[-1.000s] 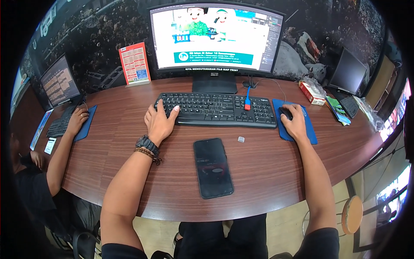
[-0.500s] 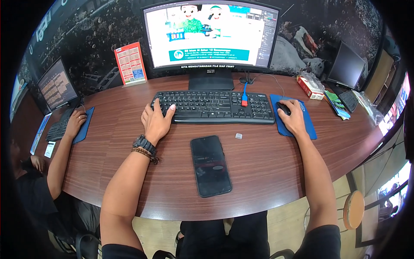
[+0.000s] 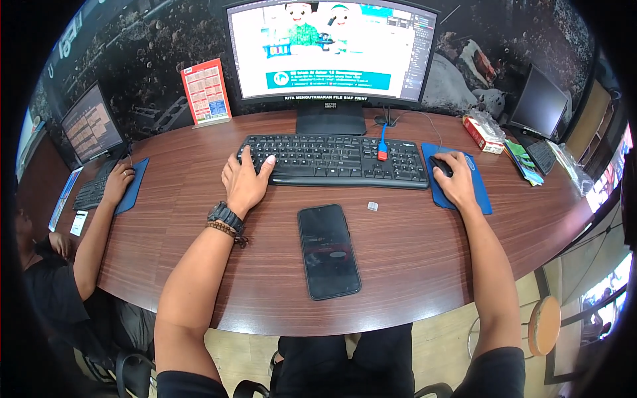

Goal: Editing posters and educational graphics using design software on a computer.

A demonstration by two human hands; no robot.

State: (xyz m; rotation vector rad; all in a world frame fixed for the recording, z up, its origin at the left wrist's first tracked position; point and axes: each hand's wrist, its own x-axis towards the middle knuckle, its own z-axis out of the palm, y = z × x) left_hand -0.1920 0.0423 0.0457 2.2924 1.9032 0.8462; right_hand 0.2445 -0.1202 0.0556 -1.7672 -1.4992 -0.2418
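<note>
My left hand [image 3: 245, 178] rests at the left end of a black keyboard [image 3: 332, 180], its fingers spread over the keys and the thumb held apart. A dark watch and a beaded bracelet circle that wrist. Over on the right, my right hand [image 3: 456, 178] is curled round a black computer mouse [image 3: 440, 166] on a blue mouse pad [image 3: 479, 192]. Behind the keyboard a monitor [image 3: 331, 111] shows a drawing of two cartoon figures above a teal banner. A dark smartphone [image 3: 329, 265] lies on the table between my forearms.
On the wooden table [image 3: 411, 265] sits a small pale square piece [image 3: 373, 206]. A red-tipped blue cable [image 3: 383, 151] lies across the keyboard. Further back are a red calendar stand [image 3: 206, 93] and a red-and-white box [image 3: 482, 134]. At left, another person's hand [image 3: 118, 182] rests beside a second keyboard.
The whole view has shifted slightly, so things on the table appear a little further right and higher. Both my hands keep their places on the keyboard and the mouse.
</note>
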